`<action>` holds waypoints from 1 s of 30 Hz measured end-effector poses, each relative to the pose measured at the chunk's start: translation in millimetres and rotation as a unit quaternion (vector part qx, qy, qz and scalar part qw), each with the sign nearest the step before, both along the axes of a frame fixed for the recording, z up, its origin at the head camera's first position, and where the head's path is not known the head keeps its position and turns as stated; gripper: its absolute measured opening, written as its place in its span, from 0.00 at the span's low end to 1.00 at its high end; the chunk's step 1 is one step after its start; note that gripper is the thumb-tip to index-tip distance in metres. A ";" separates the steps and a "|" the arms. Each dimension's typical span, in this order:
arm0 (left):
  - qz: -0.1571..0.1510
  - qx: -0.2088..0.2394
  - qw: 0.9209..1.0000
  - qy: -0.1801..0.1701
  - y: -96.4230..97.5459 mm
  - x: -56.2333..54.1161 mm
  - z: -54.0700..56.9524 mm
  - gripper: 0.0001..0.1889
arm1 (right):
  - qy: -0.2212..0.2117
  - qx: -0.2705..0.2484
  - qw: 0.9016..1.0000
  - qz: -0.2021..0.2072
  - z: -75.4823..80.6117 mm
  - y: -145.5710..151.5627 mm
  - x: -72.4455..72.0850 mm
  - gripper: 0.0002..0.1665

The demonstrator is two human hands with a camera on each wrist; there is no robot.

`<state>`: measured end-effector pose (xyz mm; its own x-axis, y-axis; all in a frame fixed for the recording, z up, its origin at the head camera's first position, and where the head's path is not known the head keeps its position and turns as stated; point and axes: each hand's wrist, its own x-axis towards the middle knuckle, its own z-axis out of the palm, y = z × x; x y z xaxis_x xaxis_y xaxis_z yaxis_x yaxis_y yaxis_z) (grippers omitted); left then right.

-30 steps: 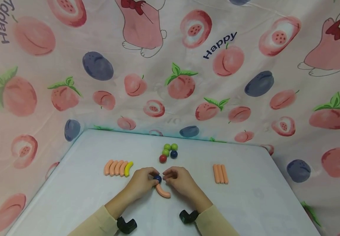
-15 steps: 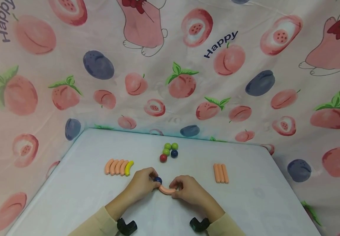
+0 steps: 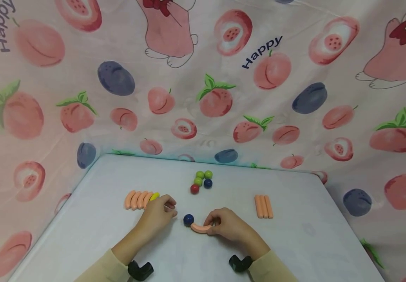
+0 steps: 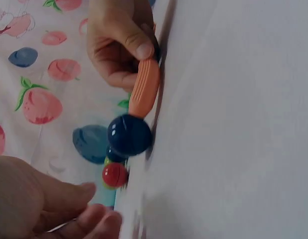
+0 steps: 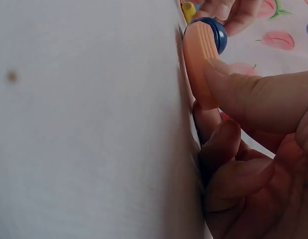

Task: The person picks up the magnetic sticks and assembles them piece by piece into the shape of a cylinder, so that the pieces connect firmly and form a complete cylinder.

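Observation:
A curved orange stick (image 3: 200, 228) with ribbed sides lies on the table, its left end against a dark blue ball (image 3: 188, 220). My right hand (image 3: 228, 224) pinches the stick's right end between thumb and fingers; the right wrist view shows the thumb pressed on its ribbed side (image 5: 200, 64). Left of the ball, my left hand (image 3: 157, 213) is apart from it, fingers loosely bent with nothing between them. It partly covers a yellow curved stick (image 3: 154, 196) behind it. In the left wrist view the blue ball (image 4: 130, 135) joins the near end of the orange stick (image 4: 145, 88).
Several curved orange sticks (image 3: 136, 199) lie in a row at the left. Three straight orange sticks (image 3: 264, 206) lie side by side at the right. Farther back sit green balls (image 3: 200, 174), a red ball (image 3: 194, 189) and another blue ball (image 3: 208, 184). A fruit-print cloth (image 3: 189, 98) hangs behind the table.
The orange stick has swung from pointing down-right to nearly sideways, with my right hand taking its right end. My left hand has let go of the blue ball and moved left.

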<state>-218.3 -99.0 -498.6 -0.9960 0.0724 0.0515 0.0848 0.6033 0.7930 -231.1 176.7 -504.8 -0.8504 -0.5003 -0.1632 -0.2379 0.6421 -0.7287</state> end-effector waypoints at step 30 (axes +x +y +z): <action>0.086 -0.186 0.969 0.136 -30.4 -5.7 0.4 0.19 | -0.053 -0.030 0.997 0.050 7.8 8.2 -8.7 0.11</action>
<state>-224.0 -129.3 -498.2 -0.9481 -0.0286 0.3166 0.1342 0.8669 0.4801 -239.7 184.9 -497.0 -0.7748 -0.5940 -0.2166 -0.2186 0.5731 -0.7898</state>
